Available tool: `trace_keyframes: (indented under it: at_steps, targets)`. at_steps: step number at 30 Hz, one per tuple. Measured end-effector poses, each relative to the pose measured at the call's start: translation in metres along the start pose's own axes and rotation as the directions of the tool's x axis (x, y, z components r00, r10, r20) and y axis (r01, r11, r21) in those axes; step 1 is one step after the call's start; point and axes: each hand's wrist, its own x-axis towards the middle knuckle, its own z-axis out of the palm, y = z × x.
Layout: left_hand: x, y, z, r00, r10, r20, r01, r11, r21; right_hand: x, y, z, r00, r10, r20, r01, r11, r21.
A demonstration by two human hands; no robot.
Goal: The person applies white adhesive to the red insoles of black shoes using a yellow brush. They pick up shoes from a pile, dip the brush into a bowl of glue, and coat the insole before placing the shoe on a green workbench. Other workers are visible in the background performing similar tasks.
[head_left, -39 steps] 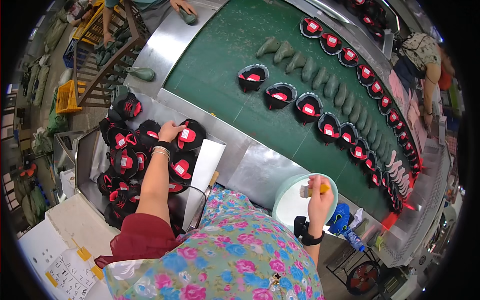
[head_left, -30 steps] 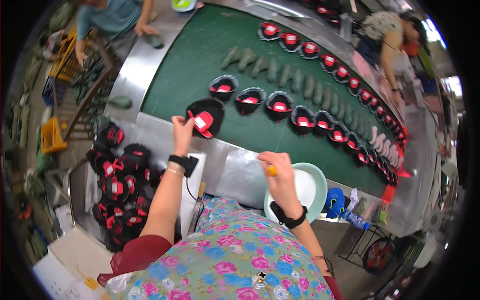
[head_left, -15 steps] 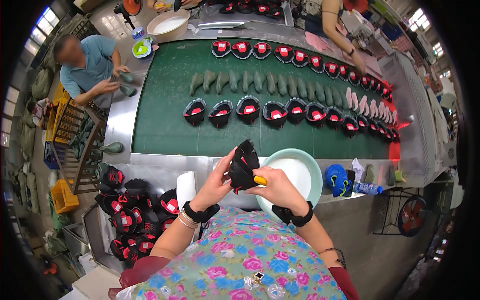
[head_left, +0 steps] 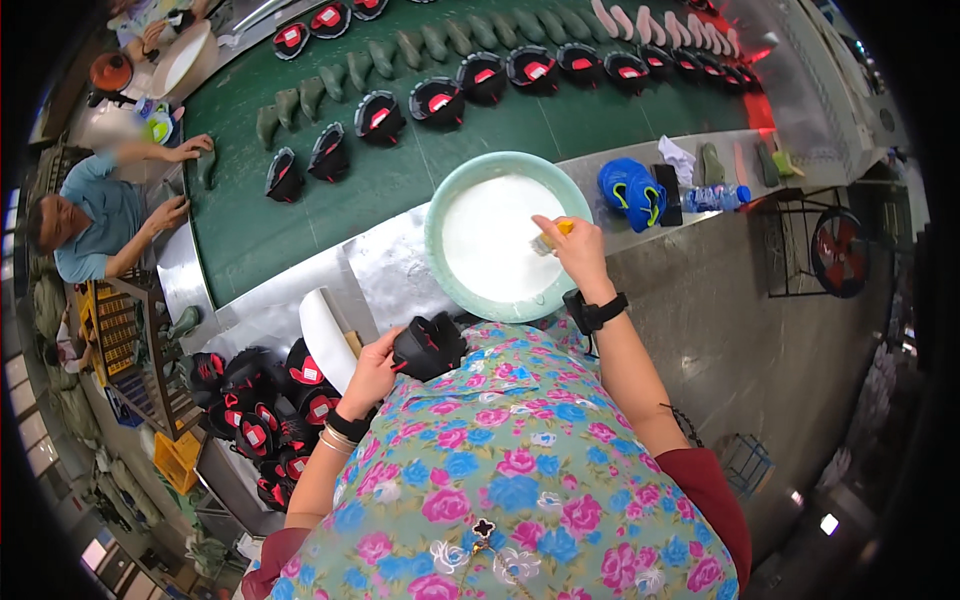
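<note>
My left hand [head_left: 372, 376] grips a black shoe upper [head_left: 430, 348] low against the flowered apron, just left of the basin. Over a pale green basin [head_left: 437, 262] of white liquid [head_left: 490, 240], my right hand [head_left: 582, 258] is closed on a brush [head_left: 546, 242] with a yellow handle. Its bristles point down at the liquid; whether they touch it I cannot tell. A heap of black and red shoe uppers [head_left: 250, 425] lies at my left, beside a curved white piece [head_left: 325, 335].
A green conveyor belt [head_left: 380, 215] carries rows of shoe uppers [head_left: 440, 102], dark green shoe lasts [head_left: 383, 58] and pink lasts [head_left: 648, 25]. To the right are blue shoes [head_left: 630, 190] and a water bottle [head_left: 715, 197]. A co-worker [head_left: 100, 220] handles lasts at far left.
The view has swung round. My right hand has taken the brush away from the shoe upper and over the basin. My left hand has lowered the upper toward the apron.
</note>
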Motion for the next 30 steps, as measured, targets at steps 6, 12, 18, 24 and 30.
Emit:
trace_keyframes:
  at_steps: [6, 12, 18, 24, 30]
  targets:
    - [0.025, 0.031, 0.023, 0.998, -0.053, 0.018, 0.056, 0.926, -0.373, -0.012, 0.056, 0.053, 0.986, -0.168, -0.016, 0.169, 0.984, 0.060]
    - [0.077, 0.010, 0.036, 0.989, -0.143, -0.046, 0.085, 0.783, -0.617, -0.022, 0.030, 0.023, 0.984, -0.175, -0.015, 0.176, 0.983, 0.059]
    - [0.098, 0.004, 0.038, 0.990, -0.130, 0.056, 0.138, 0.801, -0.583, -0.032, -0.041, -0.021, 0.931, -0.336, 0.141, 0.223, 0.830, 0.511]
    - [0.109, 0.026, 0.051, 0.991, -0.135, -0.024, 0.091, 0.778, -0.622, -0.028, -0.027, -0.015, 0.979, -0.197, 0.057, 0.154, 0.891, 0.426]
    - [0.116, 0.029, 0.049, 0.988, -0.004, -0.153, -0.081, 0.833, -0.547, -0.040, -0.023, -0.011, 0.996, -0.088, 0.008, 0.088, 0.993, 0.074]
